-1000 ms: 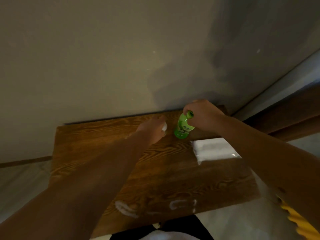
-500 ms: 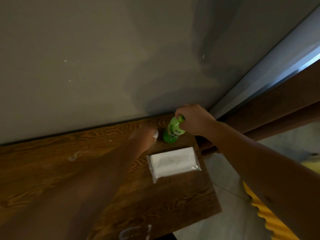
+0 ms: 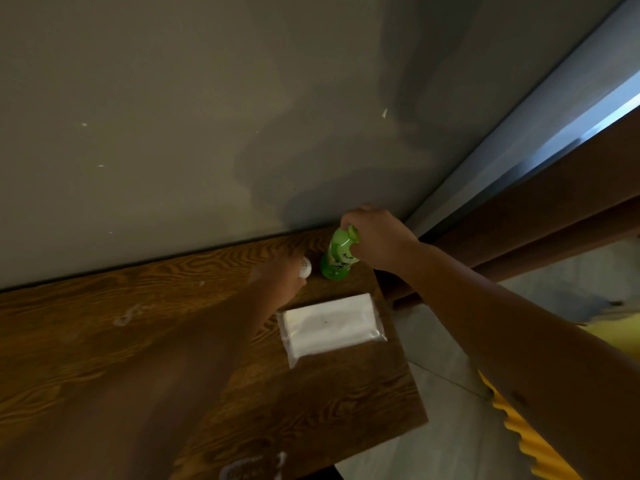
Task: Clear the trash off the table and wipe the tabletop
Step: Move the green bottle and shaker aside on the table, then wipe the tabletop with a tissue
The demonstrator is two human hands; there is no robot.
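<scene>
A green plastic bottle stands tilted at the far right corner of the wooden table, near the wall. My right hand is closed around its neck and cap. My left hand is just left of the bottle, fingers wrapped on a small white rounded object. A white pack of tissues in clear wrap lies flat on the table in front of both hands. White smears mark the tabletop at the left and at the near edge.
A grey wall runs along the table's far edge. To the right are a brown wooden frame and a pale tiled floor. A yellow ribbed object sits at the lower right under my forearm.
The view has swung right, so the table now fills the left. Both hands stay on the bottle and the white object, the bottle lifted slightly and more tilted.
</scene>
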